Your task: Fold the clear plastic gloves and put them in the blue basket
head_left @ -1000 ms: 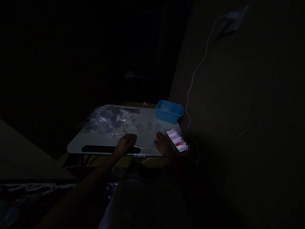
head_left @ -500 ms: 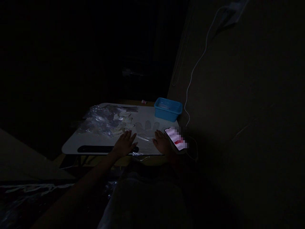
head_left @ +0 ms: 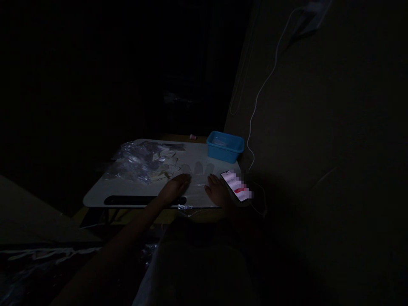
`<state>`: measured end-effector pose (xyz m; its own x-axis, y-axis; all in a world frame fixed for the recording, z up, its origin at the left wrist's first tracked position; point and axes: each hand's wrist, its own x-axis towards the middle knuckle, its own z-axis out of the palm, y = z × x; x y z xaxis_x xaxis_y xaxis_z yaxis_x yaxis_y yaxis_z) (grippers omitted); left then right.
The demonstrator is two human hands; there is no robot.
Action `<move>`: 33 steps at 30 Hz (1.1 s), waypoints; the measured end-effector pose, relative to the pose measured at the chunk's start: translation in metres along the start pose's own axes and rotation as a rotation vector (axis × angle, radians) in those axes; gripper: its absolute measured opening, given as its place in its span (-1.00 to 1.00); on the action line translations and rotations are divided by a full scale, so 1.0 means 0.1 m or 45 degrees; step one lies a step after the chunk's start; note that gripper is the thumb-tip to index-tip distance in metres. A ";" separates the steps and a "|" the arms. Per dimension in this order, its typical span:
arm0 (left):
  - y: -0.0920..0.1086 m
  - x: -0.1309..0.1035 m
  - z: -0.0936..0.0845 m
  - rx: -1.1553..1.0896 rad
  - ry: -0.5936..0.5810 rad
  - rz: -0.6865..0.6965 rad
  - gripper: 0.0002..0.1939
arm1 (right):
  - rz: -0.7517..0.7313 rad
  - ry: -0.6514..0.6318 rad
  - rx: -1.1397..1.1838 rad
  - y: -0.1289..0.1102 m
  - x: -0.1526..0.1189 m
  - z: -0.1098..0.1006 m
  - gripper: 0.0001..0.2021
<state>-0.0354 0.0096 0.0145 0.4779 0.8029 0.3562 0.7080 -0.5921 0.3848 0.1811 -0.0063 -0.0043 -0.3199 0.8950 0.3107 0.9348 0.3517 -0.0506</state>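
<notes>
On the white folding table [head_left: 121, 187], a clear plastic sheet or bag [head_left: 199, 191] lies between my hands, with grey rounded shapes [head_left: 199, 168] showing at its far end. My left hand [head_left: 174, 188] rests at the sheet's left side, fingers stretched and close together; its thumb is hard to see. At the right side, my right hand [head_left: 218, 191] lies flat with its fingers extended, beside a lit phone [head_left: 234, 185]. Left of the sheet is a heap of crumpled clear plastic [head_left: 137, 163] with pale, strip-like pieces [head_left: 167, 161] along its right side.
A blue plastic basin [head_left: 225, 153] stands at the table's back right corner. Behind the table sits a small pink-and-white item [head_left: 193, 137]. A white cable [head_left: 255, 106] hangs along the wall at the right. The table has a dark slot [head_left: 130, 199] near its front edge. The room is very dark.
My left hand has moved a little to the right over the sheet, and its spread fingers have come together. My right hand stays nearly where it was.
</notes>
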 end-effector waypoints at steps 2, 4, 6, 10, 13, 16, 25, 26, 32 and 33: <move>0.03 0.17 0.08 0.045 0.001 0.026 -0.59 | 0.003 0.001 0.003 -0.01 -0.01 -0.02 -0.53; 0.02 0.32 0.15 0.130 -0.020 0.013 -0.61 | 0.009 0.000 0.012 -0.01 -0.01 -0.04 -0.53; -0.02 0.42 0.20 0.248 -0.076 -0.027 -0.62 | 0.007 -0.003 0.023 -0.02 -0.02 -0.05 -0.53; -0.14 0.47 0.23 0.520 -0.143 -0.070 -0.60 | 0.020 -0.009 0.036 -0.02 -0.02 -0.05 -0.53; -0.22 0.46 0.22 0.634 -0.194 -0.059 -0.52 | 0.025 -0.004 0.031 -0.03 -0.02 -0.05 -0.53; -0.27 0.47 0.19 0.677 -0.255 -0.076 -0.42 | 0.014 -0.009 0.030 -0.03 -0.02 -0.05 -0.54; -0.30 0.56 0.04 0.648 -0.264 -0.239 -0.34 | 0.012 0.005 0.022 -0.02 -0.01 -0.01 -0.53; -0.27 0.57 0.03 0.628 -0.220 -0.210 -0.39 | 0.012 0.009 0.021 -0.02 -0.01 0.00 -0.53; 0.00 0.66 0.17 0.423 -0.156 0.126 -0.62 | 0.001 0.016 0.024 -0.03 -0.02 -0.05 -0.53; 0.04 0.69 0.23 0.382 -0.150 0.146 -0.63 | 0.003 0.018 0.027 -0.03 -0.02 -0.05 -0.53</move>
<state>0.0120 0.0640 0.0209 0.6080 0.7448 0.2748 0.7589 -0.6469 0.0742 0.1796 -0.0106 0.0002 -0.3157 0.8919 0.3238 0.9319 0.3557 -0.0712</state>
